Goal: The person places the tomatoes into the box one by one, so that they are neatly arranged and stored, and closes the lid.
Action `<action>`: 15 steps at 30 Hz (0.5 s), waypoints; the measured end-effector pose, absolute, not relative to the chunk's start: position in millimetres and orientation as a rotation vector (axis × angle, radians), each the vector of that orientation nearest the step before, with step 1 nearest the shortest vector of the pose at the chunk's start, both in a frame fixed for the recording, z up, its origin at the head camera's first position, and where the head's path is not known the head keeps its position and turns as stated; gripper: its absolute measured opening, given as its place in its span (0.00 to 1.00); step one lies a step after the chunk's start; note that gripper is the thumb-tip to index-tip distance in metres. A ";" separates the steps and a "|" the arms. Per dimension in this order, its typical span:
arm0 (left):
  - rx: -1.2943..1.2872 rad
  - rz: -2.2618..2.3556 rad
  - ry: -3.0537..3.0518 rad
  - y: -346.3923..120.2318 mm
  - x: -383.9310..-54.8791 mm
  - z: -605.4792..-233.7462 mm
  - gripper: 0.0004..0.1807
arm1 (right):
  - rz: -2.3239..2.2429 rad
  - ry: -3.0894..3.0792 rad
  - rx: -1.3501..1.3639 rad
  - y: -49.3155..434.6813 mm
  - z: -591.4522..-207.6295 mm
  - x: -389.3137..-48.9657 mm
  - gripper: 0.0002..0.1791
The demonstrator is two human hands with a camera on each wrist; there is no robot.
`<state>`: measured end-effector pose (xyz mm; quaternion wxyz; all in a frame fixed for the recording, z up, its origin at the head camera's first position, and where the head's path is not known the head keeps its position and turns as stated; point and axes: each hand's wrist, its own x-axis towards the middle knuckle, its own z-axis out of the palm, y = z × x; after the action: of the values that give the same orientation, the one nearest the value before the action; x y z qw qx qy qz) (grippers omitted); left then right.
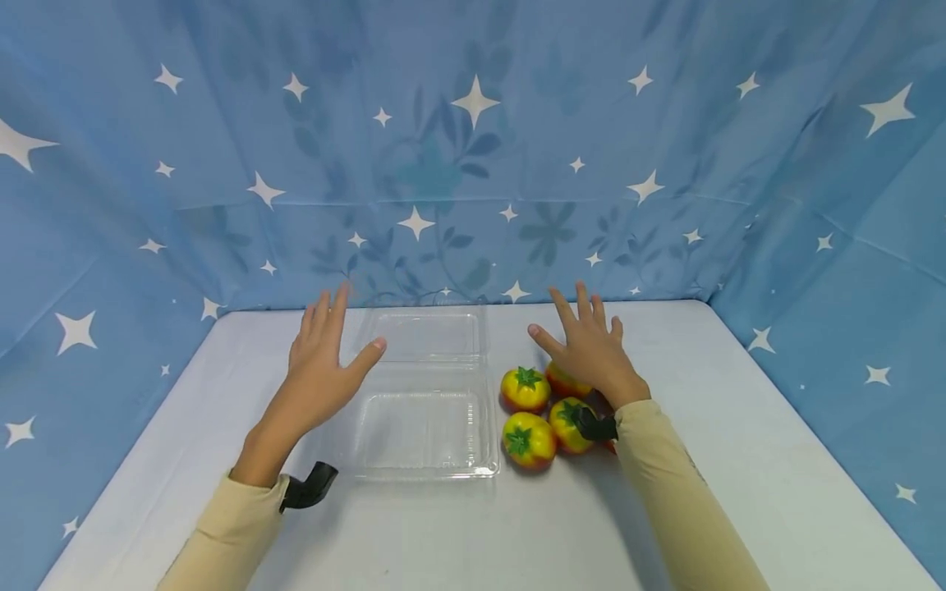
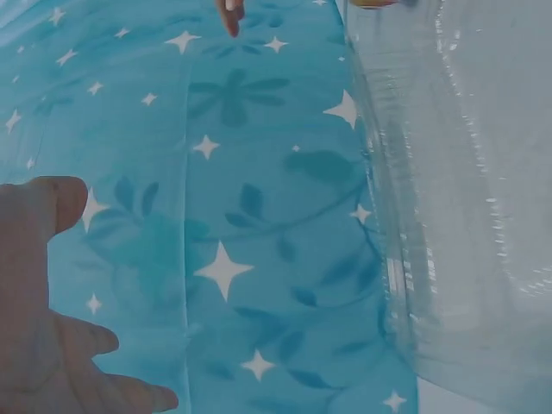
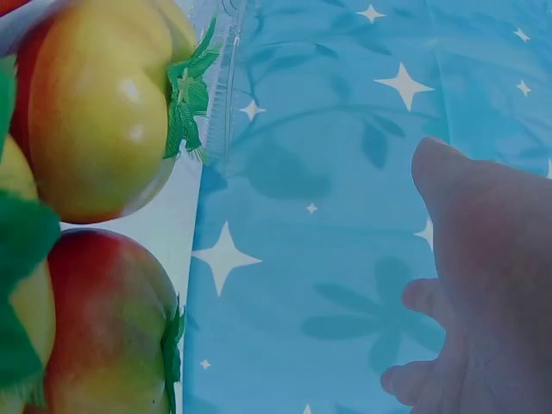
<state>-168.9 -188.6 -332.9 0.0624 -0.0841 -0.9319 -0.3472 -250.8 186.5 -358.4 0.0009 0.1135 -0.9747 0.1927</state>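
My left hand (image 1: pixel 318 373) is raised with spread, straight fingers beside a clear plastic clamshell box (image 1: pixel 421 474), and it holds nothing. The box lies opened flat, its lid (image 1: pixel 436 335) folded back toward the curtain. On the right, my right hand (image 1: pixel 591 349) hovers over several yellow-red artificial tomatoes or persimmons with green leaf tops, fingers spread and holding nothing. Two of these fruits, a front one (image 1: pixel 529 442) and a rear one (image 1: pixel 525 390), sit close to the box's right side. In the right wrist view a fruit (image 3: pixel 103 112) shows large; the right hand stays apart from it.
A white-covered table (image 1: pixel 443 542) carries everything. Blue curtains (image 1: pixel 473 164) with white stars and leaf patterns stand behind it and along both sides. A black strap mount (image 1: pixel 310 488) sticks out from the left wrist, and another (image 1: pixel 594 425) from the right.
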 end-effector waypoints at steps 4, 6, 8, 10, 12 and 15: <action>-0.230 -1.159 -2.780 -203.5 -148.8 -350.5 0.54 | 0.634 -3.057 0.349 190.3 -355.3 -248.1 0.50; -0.236 -1.216 -2.766 -207.7 -141.4 -362.3 0.54 | 0.650 -3.051 0.350 192.8 -355.2 -247.2 0.50; -0.242 -1.271 -2.764 -210.0 -135.0 -374.5 0.56 | 0.672 -3.049 0.353 195.6 -355.8 -246.0 0.50; -0.249 -1.329 -2.772 -211.1 -129.5 -387.3 0.57 | 0.710 -3.050 0.363 199.5 -357.6 -244.7 0.49; -0.246 -1.378 -2.789 -211.8 -123.9 -399.0 0.59 | 0.770 -3.046 0.370 204.1 -359.3 -242.4 0.49; -0.228 -1.418 -2.823 -212.6 -116.8 -414.8 0.61 | 0.865 -3.048 0.360 212.2 -360.1 -237.3 0.49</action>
<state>-116.8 -212.6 -414.8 -0.0130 -0.0721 -0.8912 -0.4476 -237.3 212.2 -360.1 -0.0234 0.1129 -0.9556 0.2713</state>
